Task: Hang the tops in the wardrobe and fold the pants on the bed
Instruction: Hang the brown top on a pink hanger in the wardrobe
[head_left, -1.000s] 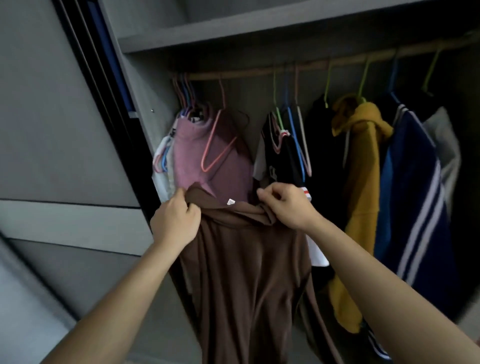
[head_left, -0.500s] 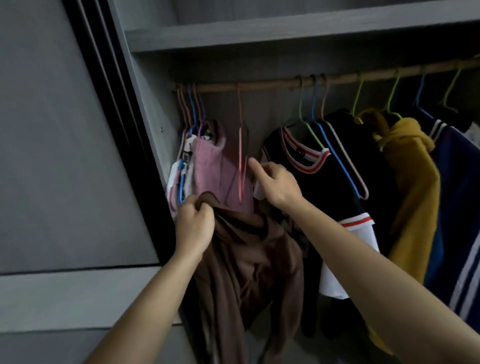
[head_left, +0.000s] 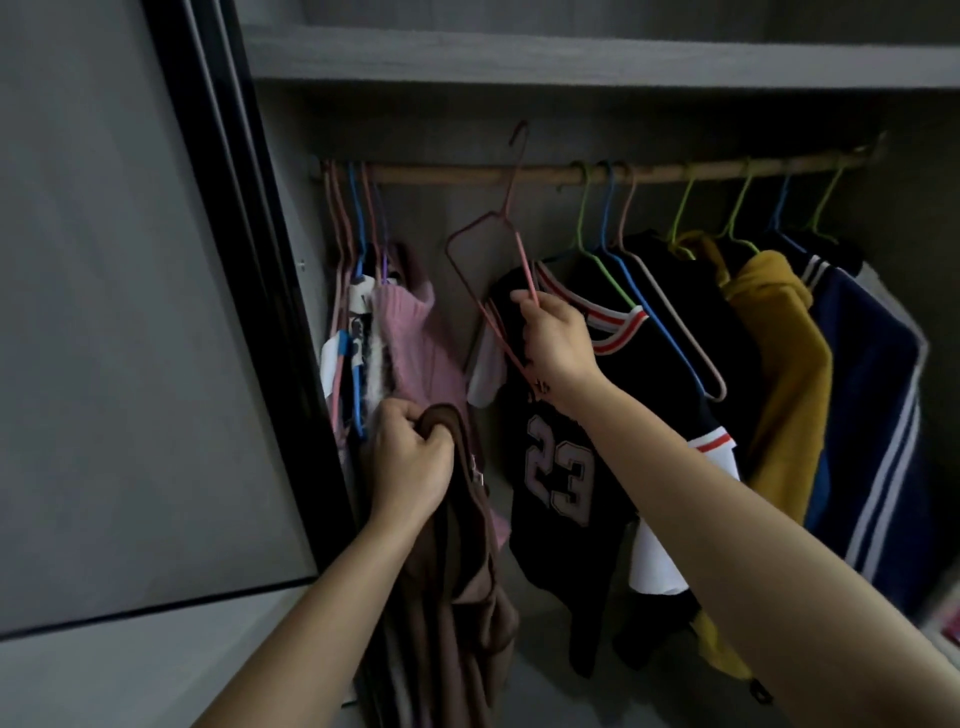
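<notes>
Brown top (head_left: 457, 545) hangs bunched from the left hand (head_left: 410, 457), whose fingers curl tight round its collar, low at the left of the wardrobe (head_left: 571, 62). Half a second ago the right hand (head_left: 556, 348) was empty and reaching in. Now it pinches a pink wire hanger (head_left: 524, 265), lifted clear of the wooden rod (head_left: 467, 174), its hook above the bar. Threading the hanger into the top likely comes next.
</notes>
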